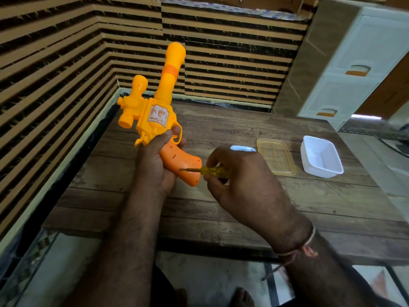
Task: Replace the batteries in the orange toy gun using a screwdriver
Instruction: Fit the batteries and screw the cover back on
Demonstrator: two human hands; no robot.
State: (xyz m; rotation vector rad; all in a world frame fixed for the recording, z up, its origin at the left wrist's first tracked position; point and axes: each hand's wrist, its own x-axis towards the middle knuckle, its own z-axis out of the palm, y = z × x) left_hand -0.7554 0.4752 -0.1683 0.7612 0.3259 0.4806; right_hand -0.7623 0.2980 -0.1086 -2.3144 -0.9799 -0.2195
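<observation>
The orange toy gun is held above the wooden table, its barrel pointing up and away. My left hand grips it around the trigger guard and upper handle. The darker orange handle points toward my right. My right hand pinches a screwdriver with a clear yellow grip. Its metal tip touches a screw spot on the side of the handle near the bottom.
A clear yellowish lid and a white plastic tub lie on the table to the right. A small pale blue object lies behind my right hand. A striped wall stands to the left and behind. White drawers stand at right.
</observation>
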